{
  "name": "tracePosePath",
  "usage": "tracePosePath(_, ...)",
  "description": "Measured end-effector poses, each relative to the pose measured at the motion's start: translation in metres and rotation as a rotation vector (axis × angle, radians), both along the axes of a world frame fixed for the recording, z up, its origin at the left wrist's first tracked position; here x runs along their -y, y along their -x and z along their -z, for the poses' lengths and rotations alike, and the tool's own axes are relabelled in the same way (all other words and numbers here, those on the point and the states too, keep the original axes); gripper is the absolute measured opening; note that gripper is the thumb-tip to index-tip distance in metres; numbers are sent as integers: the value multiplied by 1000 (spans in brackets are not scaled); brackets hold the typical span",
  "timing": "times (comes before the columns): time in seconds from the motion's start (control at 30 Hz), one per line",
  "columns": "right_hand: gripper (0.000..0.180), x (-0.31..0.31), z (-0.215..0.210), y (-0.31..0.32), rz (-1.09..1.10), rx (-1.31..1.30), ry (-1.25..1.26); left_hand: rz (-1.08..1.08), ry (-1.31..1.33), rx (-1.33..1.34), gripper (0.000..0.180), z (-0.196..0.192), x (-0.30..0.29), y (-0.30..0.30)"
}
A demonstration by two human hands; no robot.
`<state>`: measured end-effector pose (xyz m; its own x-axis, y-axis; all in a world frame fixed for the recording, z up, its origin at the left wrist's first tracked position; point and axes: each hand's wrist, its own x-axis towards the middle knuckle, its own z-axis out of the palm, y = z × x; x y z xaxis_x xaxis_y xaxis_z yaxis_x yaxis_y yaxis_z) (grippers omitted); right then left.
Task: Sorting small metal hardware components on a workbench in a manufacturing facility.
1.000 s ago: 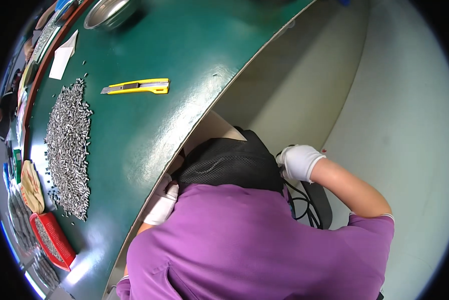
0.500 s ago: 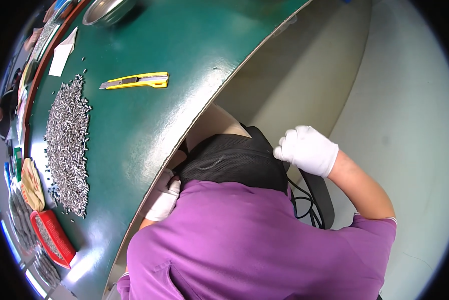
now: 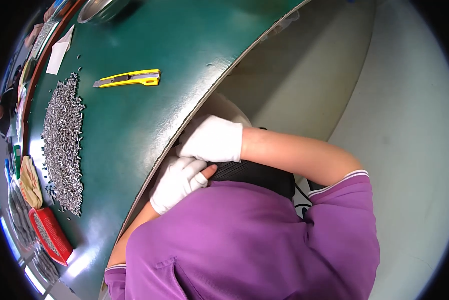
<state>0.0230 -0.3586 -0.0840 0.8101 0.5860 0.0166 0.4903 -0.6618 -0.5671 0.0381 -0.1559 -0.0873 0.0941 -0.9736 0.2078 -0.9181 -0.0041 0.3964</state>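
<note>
Both my hands wear white gloves and meet over my lap, close against the table's near edge. My left hand (image 3: 178,183) is closed with its fingers curled, and one bare digit pokes out of the glove. Whatever it holds, if anything, is hidden. My right hand (image 3: 213,139) lies just beyond it, touching or nearly touching its knuckles, back of the hand up. Its fingertips are out of sight behind the left hand and by the table edge. Under both hands is a black mesh piece (image 3: 254,176) across my lap.
On the green table (image 3: 134,115) lies a yellow utility knife (image 3: 134,78), blade out. Left of it spreads a heap of small metal pins (image 3: 64,145). A red bin (image 3: 50,236), a beige cloth (image 3: 30,182), white paper (image 3: 59,52) and a metal bowl (image 3: 93,9) stand around it.
My right hand has swung left from beside my body to meet the left hand at my lap. My left hand has come out a little from the table edge. The view has shifted slightly.
</note>
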Motion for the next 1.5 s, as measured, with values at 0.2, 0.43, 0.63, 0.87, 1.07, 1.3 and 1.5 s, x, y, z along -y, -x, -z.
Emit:
tracePosePath(0.2, 19, 36, 8, 22, 303, -68, -83, 25, -158, 124, 20, -11, 36, 9)
tracePosePath(0.43, 9, 108, -36, 121, 473, -208, -12, 247, -52, -240, 18, 9, 37, 1)
tracePosePath(0.63, 8, 87, -42, 144, 516, 51, 236, 265, -26, -99, 12, 1, 42, 10)
tracePosePath(0.87, 49, 62, -64, 141, 494, -290, 648, 284, -297, -86, 18, -6, 42, 10)
tracePosePath(1.07, 77, 48, -41, 147, 624, -368, 710, 227, -250, 87, 14, -17, 53, 16)
tracePosePath(1.3, 51, 45, -39, 159, 833, -379, 236, 2, -72, -606, 28, 5, 44, 5)
tracePosePath(1.5, 53, 34, -44, 168, 903, -368, 155, -182, -211, -258, 33, 2, 96, 16)
